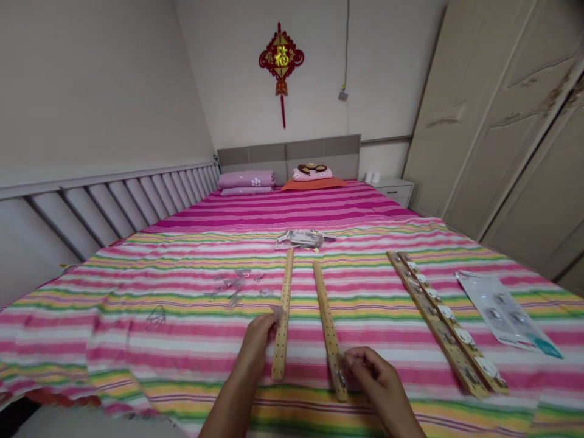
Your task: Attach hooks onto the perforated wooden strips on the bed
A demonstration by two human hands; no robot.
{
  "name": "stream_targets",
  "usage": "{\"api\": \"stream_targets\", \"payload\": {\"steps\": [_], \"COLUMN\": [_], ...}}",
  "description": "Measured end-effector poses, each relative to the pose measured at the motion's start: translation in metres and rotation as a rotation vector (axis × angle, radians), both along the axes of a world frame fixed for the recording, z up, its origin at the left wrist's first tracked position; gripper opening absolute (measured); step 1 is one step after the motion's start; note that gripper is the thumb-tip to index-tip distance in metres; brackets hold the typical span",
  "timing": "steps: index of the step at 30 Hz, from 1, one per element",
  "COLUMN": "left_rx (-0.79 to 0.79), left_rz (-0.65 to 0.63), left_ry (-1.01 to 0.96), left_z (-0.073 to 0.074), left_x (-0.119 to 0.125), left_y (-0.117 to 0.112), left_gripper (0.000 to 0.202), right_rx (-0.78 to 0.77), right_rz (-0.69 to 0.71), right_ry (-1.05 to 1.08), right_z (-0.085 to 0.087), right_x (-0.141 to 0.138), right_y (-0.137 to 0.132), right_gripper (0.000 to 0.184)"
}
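Note:
Two narrow wooden strips with rows of holes lie lengthwise on the striped bedspread, a left strip and a right strip. My left hand is closed beside the left strip, a small clear plastic bag at its fingertips. At the near end of the right strip sits a small metal piece. My right hand pinches close by it, fingers curled; what lies between them is too small to make out. Several small clear bags are scattered left of the strips.
Farther right lie two more wooden strips, one carrying white pieces, and a clear package with metal parts. A plastic bag of parts rests beyond the strips. A thin looped item lies left on the bedspread.

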State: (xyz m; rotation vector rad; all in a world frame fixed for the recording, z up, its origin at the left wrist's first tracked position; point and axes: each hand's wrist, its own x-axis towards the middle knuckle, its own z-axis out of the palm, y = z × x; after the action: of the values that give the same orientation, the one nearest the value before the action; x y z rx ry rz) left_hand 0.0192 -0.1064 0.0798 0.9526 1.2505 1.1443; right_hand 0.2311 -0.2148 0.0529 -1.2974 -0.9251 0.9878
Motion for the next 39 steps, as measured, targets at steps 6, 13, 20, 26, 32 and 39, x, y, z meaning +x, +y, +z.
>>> {"api": "stream_targets", "payload": {"steps": [6,13,20,26,32,39], "left_rx": [-0.272,-0.208,-0.247,-0.055,0.143,0.219], "left_rz": [-0.174,-0.35,-0.358,-0.375,-0.317,-0.253], "left_ry": [-0.22,-0.121,-0.06,0.058,0.13,0.248], "left_z": [0.023,0.017,0.009,0.003,0.007,0.002], "left_x": [0.032,0.054,0.066,0.062,0.06,0.057], "left_y": [-0.049,-0.069,-0.074,-0.073,-0.072,-0.068], "left_gripper": [0.034,0.029,0.034,0.036,0.032,0.032], "right_rx": [-0.013,0.085,0.093,0.022,-0.018,-0.075], "right_rz": [0.088,0.073,0.092,0.101,0.158,0.141], "right_ry": [0.079,0.015,0.009,0.086,0.128,0.101], "right_z": [0.019,0.026,0.018,0.021,0.019,0.011], "right_x": [-0.02,-0.021,-0.017,-0.017,-0.015,-0.009], "right_y": [-0.002,-0.004,-0.004,-0.002,-0.002,0.0], "right_gripper": [0.049,0.041,0.041,0.046,0.04,0.029]}}
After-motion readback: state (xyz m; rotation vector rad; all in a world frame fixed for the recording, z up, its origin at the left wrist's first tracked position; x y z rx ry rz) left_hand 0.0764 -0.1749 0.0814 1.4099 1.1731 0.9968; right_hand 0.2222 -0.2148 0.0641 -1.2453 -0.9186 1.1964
